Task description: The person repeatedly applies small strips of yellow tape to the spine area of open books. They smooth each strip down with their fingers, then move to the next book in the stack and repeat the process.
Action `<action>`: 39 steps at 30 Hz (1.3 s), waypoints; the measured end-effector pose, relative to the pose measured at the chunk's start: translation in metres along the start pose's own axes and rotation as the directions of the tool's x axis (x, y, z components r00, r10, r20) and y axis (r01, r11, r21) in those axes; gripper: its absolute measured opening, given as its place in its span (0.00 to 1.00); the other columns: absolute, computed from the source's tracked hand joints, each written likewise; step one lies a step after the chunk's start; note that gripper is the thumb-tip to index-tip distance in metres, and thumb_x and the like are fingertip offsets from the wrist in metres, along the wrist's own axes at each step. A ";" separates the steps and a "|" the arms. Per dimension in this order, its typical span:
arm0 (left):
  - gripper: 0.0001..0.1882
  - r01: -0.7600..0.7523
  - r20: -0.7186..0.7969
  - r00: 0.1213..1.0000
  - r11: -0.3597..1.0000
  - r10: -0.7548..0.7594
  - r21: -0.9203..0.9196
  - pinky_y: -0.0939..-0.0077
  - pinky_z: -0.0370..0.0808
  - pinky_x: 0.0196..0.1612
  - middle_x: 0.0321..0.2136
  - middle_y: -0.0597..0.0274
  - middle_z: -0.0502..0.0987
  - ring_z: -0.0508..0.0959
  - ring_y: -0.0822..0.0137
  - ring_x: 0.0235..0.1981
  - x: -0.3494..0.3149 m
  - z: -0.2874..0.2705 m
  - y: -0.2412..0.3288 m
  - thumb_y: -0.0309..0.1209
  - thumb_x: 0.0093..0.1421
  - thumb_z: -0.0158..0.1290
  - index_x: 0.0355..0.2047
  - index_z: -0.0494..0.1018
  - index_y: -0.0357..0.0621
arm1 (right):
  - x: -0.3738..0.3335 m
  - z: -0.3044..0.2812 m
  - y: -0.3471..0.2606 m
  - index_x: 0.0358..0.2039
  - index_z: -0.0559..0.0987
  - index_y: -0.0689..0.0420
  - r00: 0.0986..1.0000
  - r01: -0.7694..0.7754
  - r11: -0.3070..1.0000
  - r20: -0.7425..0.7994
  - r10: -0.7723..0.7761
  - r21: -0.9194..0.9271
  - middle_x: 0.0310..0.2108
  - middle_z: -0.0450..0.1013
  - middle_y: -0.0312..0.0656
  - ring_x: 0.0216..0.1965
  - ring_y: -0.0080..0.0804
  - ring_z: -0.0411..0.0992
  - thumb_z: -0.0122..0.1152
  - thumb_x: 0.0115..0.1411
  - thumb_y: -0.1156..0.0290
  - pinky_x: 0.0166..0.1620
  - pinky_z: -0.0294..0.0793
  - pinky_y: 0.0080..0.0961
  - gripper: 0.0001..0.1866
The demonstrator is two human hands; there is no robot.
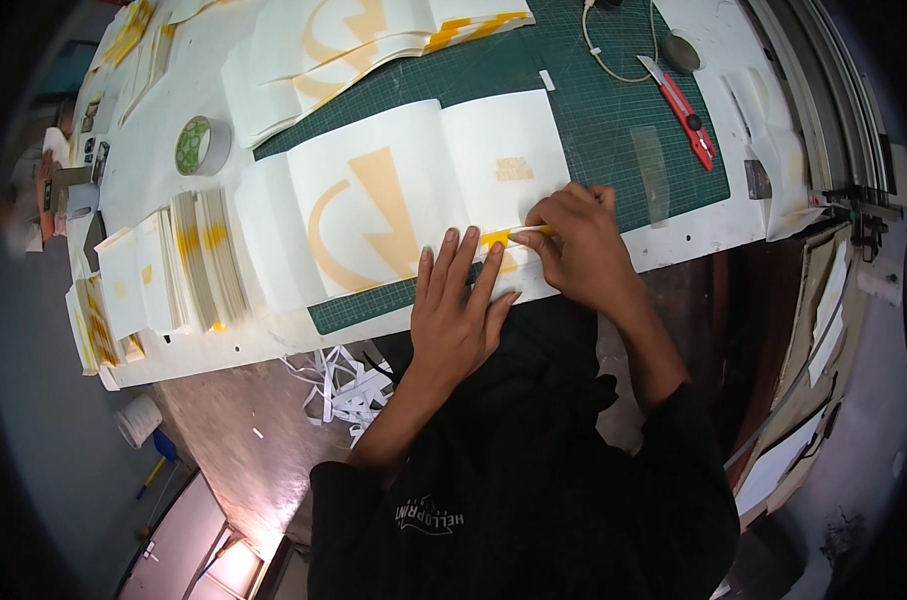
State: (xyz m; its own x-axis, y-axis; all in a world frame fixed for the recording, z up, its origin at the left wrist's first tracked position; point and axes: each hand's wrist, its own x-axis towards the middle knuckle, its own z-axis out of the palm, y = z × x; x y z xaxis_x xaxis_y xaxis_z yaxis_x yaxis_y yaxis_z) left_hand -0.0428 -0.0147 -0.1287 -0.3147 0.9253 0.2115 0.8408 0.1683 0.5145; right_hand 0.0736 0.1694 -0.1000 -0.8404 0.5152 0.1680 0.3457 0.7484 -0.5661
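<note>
A white printed paper sheet point(274, 220) with a pale orange design and crease lines lies across the green cutting mat point(619, 85) before me. My left hand point(457, 310) rests flat on its near edge, fingers stretched out and slightly apart. To the right of those fingertips, my right hand point(586, 245) pinches the sheet's near right edge between thumb and fingers. A yellow folded flap point(496, 238) shows between the two hands. What lies beneath the right fingertips is partly hidden.
A red utility knife point(690, 118) lies on the mat's right side. Left stand a tape roll point(204, 146) and folded paper bundles point(199, 260). More printed sheets point(264, 80) lie at the back. White paper strips point(344, 390) heap on the floor below the table edge.
</note>
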 end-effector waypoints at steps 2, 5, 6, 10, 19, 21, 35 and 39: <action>0.32 0.000 -0.005 1.000 1.000 0.000 0.009 0.37 0.59 0.73 0.70 0.46 0.66 0.63 0.41 0.73 0.000 0.001 0.000 0.38 0.64 0.65 0.67 0.73 0.47 | 0.000 0.001 0.000 0.34 0.82 0.56 1.000 -0.011 1.000 -0.005 0.011 0.004 0.31 0.77 0.37 0.39 0.37 0.73 0.76 0.58 0.70 0.54 0.59 0.40 0.09; 0.32 -0.007 -0.014 1.000 1.000 0.008 0.027 0.38 0.59 0.73 0.70 0.46 0.66 0.63 0.41 0.73 0.000 0.002 -0.001 0.39 0.64 0.65 0.67 0.73 0.47 | -0.002 0.001 0.001 0.35 0.82 0.56 0.999 -0.035 0.999 0.010 0.034 0.014 0.33 0.79 0.39 0.40 0.38 0.73 0.76 0.57 0.70 0.54 0.59 0.42 0.10; 0.32 -0.008 -0.014 1.000 0.999 0.008 0.034 0.37 0.59 0.73 0.71 0.46 0.66 0.63 0.42 0.73 0.000 0.003 -0.001 0.40 0.64 0.64 0.67 0.73 0.47 | -0.002 0.001 0.002 0.36 0.82 0.56 0.999 -0.045 0.999 0.019 0.044 0.017 0.34 0.79 0.39 0.41 0.39 0.73 0.76 0.57 0.70 0.54 0.59 0.44 0.10; 0.31 -0.003 -0.024 1.000 1.000 0.003 0.029 0.36 0.57 0.73 0.71 0.46 0.66 0.64 0.42 0.73 -0.001 0.005 0.000 0.40 0.65 0.64 0.67 0.73 0.46 | -0.003 -0.009 0.009 0.33 0.82 0.56 0.989 -0.146 0.989 0.005 0.146 -0.010 0.33 0.80 0.39 0.39 0.38 0.73 0.79 0.56 0.65 0.51 0.57 0.43 0.12; 0.33 -0.081 0.044 0.996 0.980 0.074 0.182 0.32 0.50 0.74 0.68 0.47 0.70 0.64 0.43 0.72 0.002 0.005 0.009 0.43 0.68 0.60 0.64 0.70 0.29 | -0.011 -0.001 0.013 0.30 0.82 0.54 0.975 -0.185 0.983 -0.126 0.183 -0.009 0.29 0.78 0.32 0.34 0.33 0.71 0.81 0.55 0.61 0.51 0.56 0.39 0.15; 0.33 -0.055 0.044 0.998 0.979 0.048 0.197 0.30 0.49 0.74 0.68 0.47 0.69 0.64 0.43 0.72 0.001 0.010 0.009 0.46 0.68 0.59 0.66 0.71 0.34 | -0.012 -0.001 0.013 0.30 0.82 0.54 0.974 -0.188 0.982 -0.134 0.185 -0.008 0.29 0.78 0.32 0.34 0.34 0.71 0.81 0.55 0.60 0.51 0.56 0.40 0.15; 0.33 -0.010 0.018 1.000 0.953 0.005 0.302 0.26 0.47 0.73 0.66 0.49 0.69 0.62 0.43 0.71 0.001 0.023 0.019 0.53 0.69 0.56 0.70 0.71 0.54 | -0.019 -0.001 0.028 0.27 0.79 0.54 0.924 -0.319 0.947 -0.232 0.304 -0.029 0.26 0.72 0.34 0.32 0.32 0.66 0.85 0.47 0.47 0.47 0.55 0.40 0.26; 0.30 -0.016 -0.008 1.000 0.947 0.019 0.322 0.29 0.51 0.71 0.62 0.53 0.73 0.66 0.46 0.68 0.008 0.017 0.024 0.49 0.68 0.60 0.66 0.74 0.55 | -0.025 -0.003 0.033 0.28 0.81 0.56 0.915 -0.375 0.926 -0.176 0.362 -0.043 0.31 0.78 0.39 0.40 0.38 0.71 0.83 0.49 0.44 0.47 0.56 0.47 0.28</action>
State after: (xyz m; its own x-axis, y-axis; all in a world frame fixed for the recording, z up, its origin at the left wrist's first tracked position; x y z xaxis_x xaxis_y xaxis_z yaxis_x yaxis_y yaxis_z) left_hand -0.0181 0.0020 -0.1288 -0.3018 0.9257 0.2281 0.9428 0.2542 0.2158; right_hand 0.1070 0.1822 -0.1201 -0.5707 0.8161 0.0909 0.6531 0.5182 -0.5522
